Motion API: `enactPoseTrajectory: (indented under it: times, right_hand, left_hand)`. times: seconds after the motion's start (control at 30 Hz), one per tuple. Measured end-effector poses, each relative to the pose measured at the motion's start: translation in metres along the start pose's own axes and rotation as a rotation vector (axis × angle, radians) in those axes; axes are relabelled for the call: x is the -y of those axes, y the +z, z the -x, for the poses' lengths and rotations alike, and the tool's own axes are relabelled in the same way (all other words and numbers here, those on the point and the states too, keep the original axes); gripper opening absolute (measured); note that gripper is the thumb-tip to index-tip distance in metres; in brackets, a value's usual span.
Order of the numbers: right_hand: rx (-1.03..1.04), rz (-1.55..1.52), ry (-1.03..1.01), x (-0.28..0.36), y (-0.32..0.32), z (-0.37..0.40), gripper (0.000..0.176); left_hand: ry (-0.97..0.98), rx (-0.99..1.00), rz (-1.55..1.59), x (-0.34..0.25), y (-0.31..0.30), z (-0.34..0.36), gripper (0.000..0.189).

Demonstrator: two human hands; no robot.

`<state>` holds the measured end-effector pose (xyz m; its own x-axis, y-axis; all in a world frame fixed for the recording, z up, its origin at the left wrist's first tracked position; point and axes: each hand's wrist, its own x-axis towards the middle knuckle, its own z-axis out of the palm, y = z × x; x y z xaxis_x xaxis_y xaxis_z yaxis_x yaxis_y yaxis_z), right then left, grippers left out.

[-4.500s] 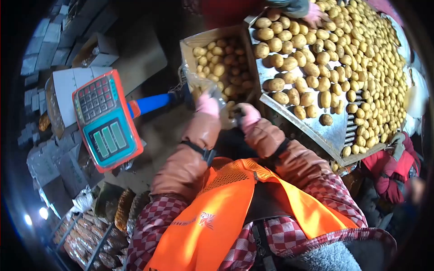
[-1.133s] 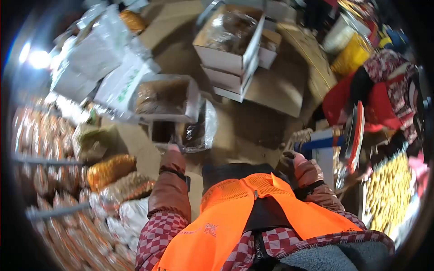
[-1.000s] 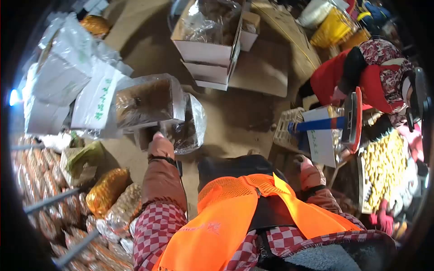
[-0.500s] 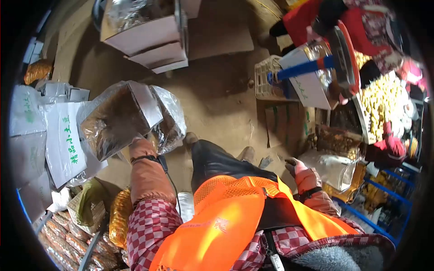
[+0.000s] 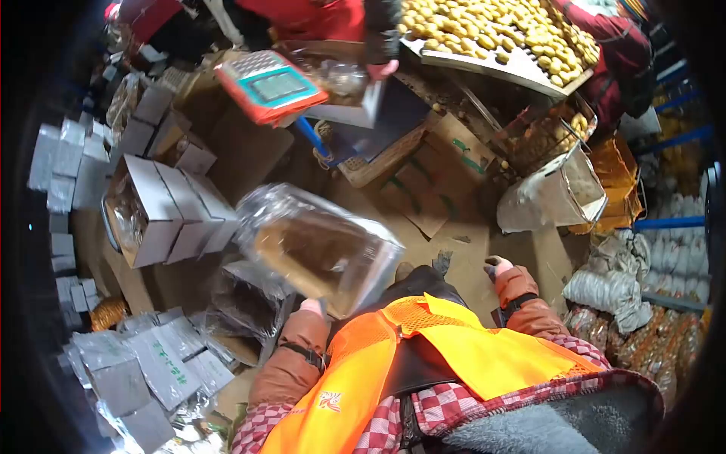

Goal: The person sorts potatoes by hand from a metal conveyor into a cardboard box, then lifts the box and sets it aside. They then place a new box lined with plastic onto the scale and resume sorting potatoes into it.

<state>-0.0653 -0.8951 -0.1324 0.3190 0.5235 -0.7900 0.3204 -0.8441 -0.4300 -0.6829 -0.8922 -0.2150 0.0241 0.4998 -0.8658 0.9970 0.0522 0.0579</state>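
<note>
An open cardboard box (image 5: pixel 306 261) with a clear plastic liner hangs tilted in front of me, blurred by motion. At its lower edge is my left hand (image 5: pixel 312 306), closed on it; the fingers are mostly hidden. A second plastic-lined box (image 5: pixel 249 303) lies just left of that hand. My right hand (image 5: pixel 497 267), in a dark-fingered glove, hangs at my side with fingers loosely apart and nothing in it. The nearest thing ahead of it is a white bag-like container (image 5: pixel 541 200).
A row of white boxes (image 5: pixel 174 208) stands left, with flat printed cartons (image 5: pixel 155 363) below. Ahead, a scale (image 5: pixel 272 87) stands beside a co-worker's hand (image 5: pixel 383 69) and an open box (image 5: pixel 367 102). Potatoes cover a sorting table (image 5: pixel 522 72). Filled sacks (image 5: pixel 650 348) lie right.
My view has turned right, toward the scale and potato table. The plastic-lined box in my left hand has swung to the right, apart from the other lined box. My right hand stays low and free.
</note>
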Motion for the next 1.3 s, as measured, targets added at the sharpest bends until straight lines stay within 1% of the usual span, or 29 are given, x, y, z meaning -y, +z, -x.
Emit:
enactPoseTrajectory:
  times: [0.03,0.07,0.1,0.17,0.23,0.27,0.3,0.33,0.37,0.4,0.43,0.53,0.6,0.67,0.7,0.8,0.87,0.9,0.93,1.03,1.07,1.17,1.2,1.3]
  right_hand:
    - [-0.026,-0.018,-0.101,-0.034,-0.017,-0.012,0.035]
    - [-0.027,-0.115,-0.099,-0.053,-0.032,-0.01,0.035]
    - [0.005,-0.229,-0.127,-0.101,-0.041,-0.03,0.035]
    - [-0.044,-0.156,-0.216,-0.135,-0.049,-0.024,0.036]
    - [-0.002,-0.24,-0.115,-0.148,-0.055,-0.014,0.037]
    - [0.041,-0.299,-0.056,-0.147,-0.057,-0.009,0.037]
    - [0.059,-0.331,-0.036,-0.143,-0.059,-0.004,0.037]
    - [0.077,-0.361,-0.016,-0.14,-0.061,-0.001,0.038]
    - [0.096,-0.389,0.002,-0.133,-0.065,-0.001,0.039]
    - [0.063,-0.281,-0.061,-0.14,-0.065,-0.019,0.039]
    - [0.041,-0.244,-0.07,-0.131,-0.07,-0.027,0.039]
    - [-0.036,-0.135,-0.092,-0.079,-0.084,-0.055,0.04]
    - [-0.075,-0.113,-0.23,-0.03,-0.096,-0.068,0.04]
    - [-0.117,-0.111,-0.373,0.012,-0.107,-0.093,0.04]
    - [-0.103,-0.161,-0.357,0.04,-0.116,-0.104,0.04]
    - [-0.041,-0.343,-0.298,0.129,-0.14,-0.103,0.039]
    - [-0.07,-0.334,-0.342,0.182,-0.158,-0.108,0.039]
    - [-0.08,-0.331,-0.342,0.195,-0.165,-0.109,0.04]
    - [-0.135,-0.195,-0.396,0.208,-0.174,-0.111,0.04]
    - [-0.068,-0.347,-0.358,0.254,-0.214,-0.11,0.041]
    - [-0.053,-0.439,-0.374,0.26,-0.226,-0.12,0.041]
    - [-0.041,-0.326,-0.519,0.294,-0.273,-0.15,0.039]
    - [0.001,-0.345,-0.486,0.32,-0.291,-0.152,0.037]
    - [-0.06,-0.092,-0.665,0.371,-0.344,-0.201,0.032]
  left_hand:
    - [0.009,-0.013,-0.011,-0.025,-0.014,0.003,0.047]
    - [0.009,-0.026,-0.024,-0.061,-0.041,0.019,0.047]
    - [0.01,-0.038,-0.037,-0.097,-0.069,0.036,0.047]
    - [-0.063,-0.083,0.292,-0.144,-0.102,0.04,0.048]
    - [-0.071,-0.123,0.431,-0.19,-0.144,0.051,0.048]
    - [-0.083,-0.164,0.368,-0.208,-0.159,0.043,0.047]
    - [-0.122,-0.234,0.389,-0.225,-0.175,0.041,0.045]
    - [-0.137,-0.256,0.418,-0.245,-0.201,0.05,0.045]
    - [-0.133,-0.315,0.428,-0.252,-0.21,0.03,0.045]
    - [-0.13,-0.32,0.429,-0.259,-0.219,0.0,0.042]
    - [-0.132,-0.362,0.45,-0.263,-0.232,-0.024,0.039]
    - [-0.213,-0.396,0.245,-0.293,-0.287,-0.085,0.027]
    - [-0.384,-0.469,0.462,-0.299,-0.307,-0.177,0.026]
    - [-0.389,-0.484,0.527,-0.313,-0.346,-0.203,0.027]
    - [-0.384,-0.488,0.56,-0.319,-0.366,-0.212,0.027]
    - [-0.382,-0.481,0.659,-0.337,-0.42,-0.225,0.027]
    - [-0.401,-0.487,0.705,-0.35,-0.449,-0.242,0.027]
    - [-0.4,-0.489,0.732,-0.357,-0.46,-0.246,0.028]
    - [-0.402,-0.489,0.765,-0.362,-0.47,-0.247,0.028]
    - [-0.433,-0.494,0.852,-0.373,-0.493,-0.257,0.028]
    - [-0.439,-0.498,0.882,-0.376,-0.498,-0.261,0.028]
    - [-0.482,-0.531,0.977,-0.38,-0.508,-0.268,0.029]
    - [-0.498,-0.548,1.005,-0.381,-0.51,-0.268,0.029]
    - [-0.564,-0.682,1.069,-0.393,-0.519,-0.262,0.03]
